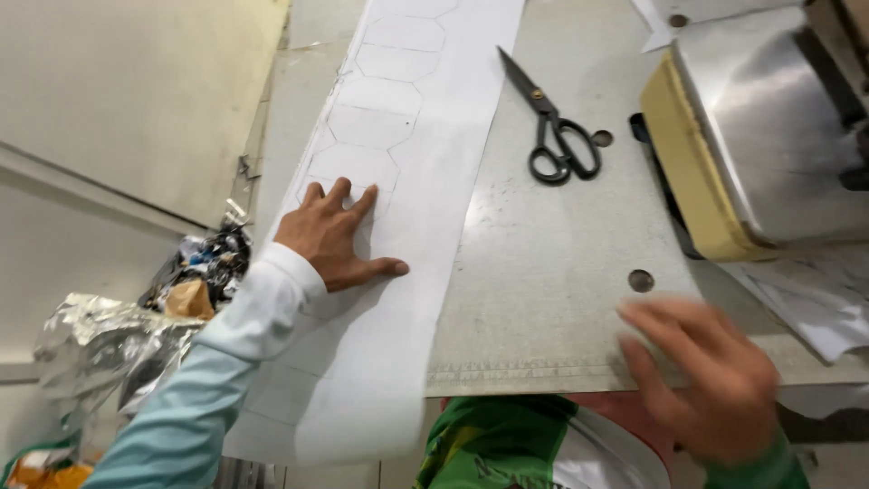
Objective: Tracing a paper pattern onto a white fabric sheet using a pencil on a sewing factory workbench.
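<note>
Blurred right hand (711, 380) nearest, open, empty, over the worktop (543, 263) edge. Left hand (337, 237) spread flat, pinning the white paper strip (425, 154). Hexagon outlines already drawn along it; none cut yet, seemingly. Black scissors (552, 127) lying untouched beside the strip.

Bare grey table (552, 272) between white paper strip (425, 181) and steel machine (769, 136) gives open passage, interrupted only by black scissors (557, 127) at far end; left hand (335, 237) flat on strip, right hand (706, 371) blurred at near edge.
</note>
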